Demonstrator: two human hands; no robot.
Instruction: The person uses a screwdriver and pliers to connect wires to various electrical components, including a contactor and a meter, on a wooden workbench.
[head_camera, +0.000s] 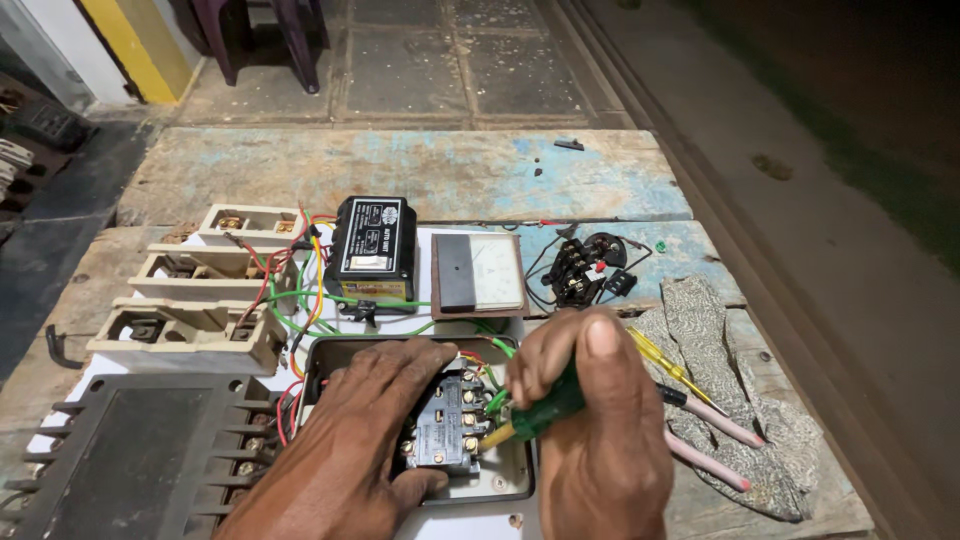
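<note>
With the left hand (370, 440) pressed flat, clasping nothing, on the grey contactor (443, 430) in its open box, the right hand (590, 420) grips a green-handled screwdriver (535, 412) tight (tip at a terminal screw), so turning steadily seems due

Your left hand (365, 425) reaches in from the lower left and lies palm down, fingers spread and curled with the thumb tucked low, while your right hand (590, 410) comes up from below, closed in a fist-like grip, thumb on top pointing away.
</note>
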